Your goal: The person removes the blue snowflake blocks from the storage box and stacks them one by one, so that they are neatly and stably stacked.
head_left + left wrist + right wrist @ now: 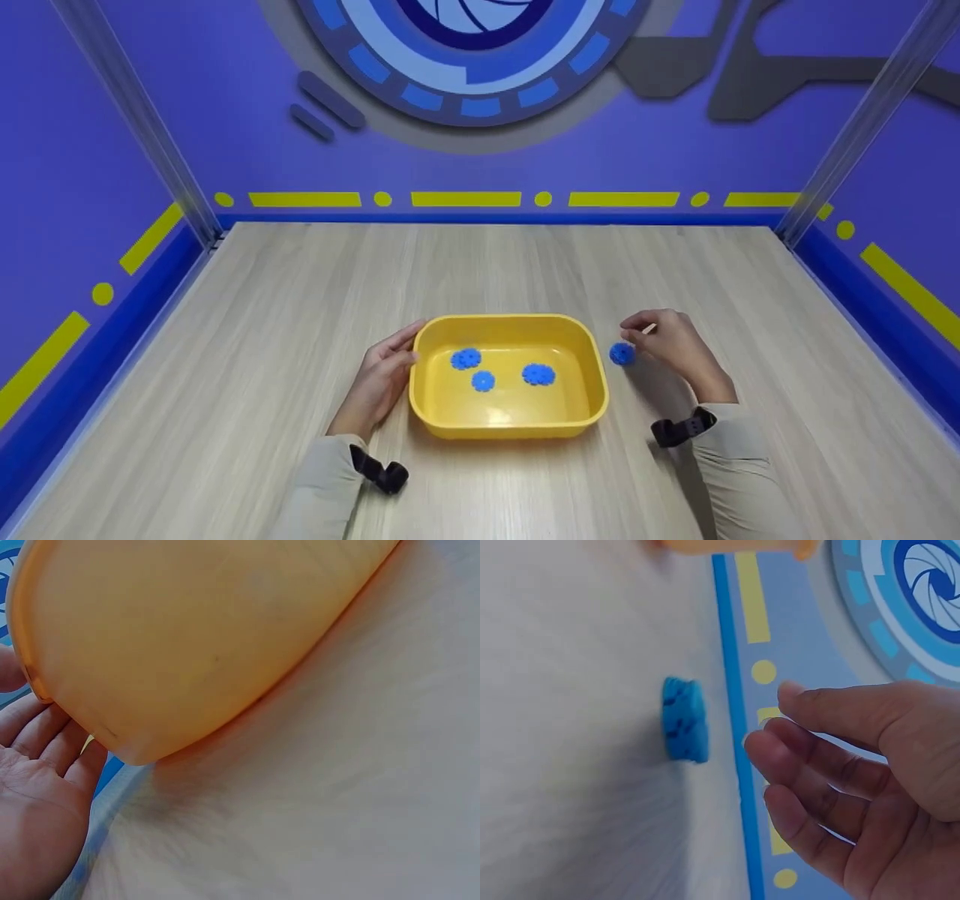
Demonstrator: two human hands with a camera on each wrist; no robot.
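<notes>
A yellow plastic basin (508, 433) stands on the table with several blue notched discs (483, 381) lying inside it. My left hand (384, 379) holds the basin's left end, thumb at the rim and fingers against the outer wall; the left wrist view shows this hand (41, 787) beside the basin wall (187, 637). Right of the basin, a small stack of blue notched discs (622, 354) rests on the table. Just above that stack is my right hand (673, 346). In the right wrist view its loosely bent fingers hold nothing, and the disc stack (685, 720) stands apart from the right hand (855, 780).
The wood-grain table (300, 300) runs back to a blue panel wall (480, 169) with yellow dashes. Similar side panels stand left and right. A black strap with a small camera (679, 430) sits on each wrist.
</notes>
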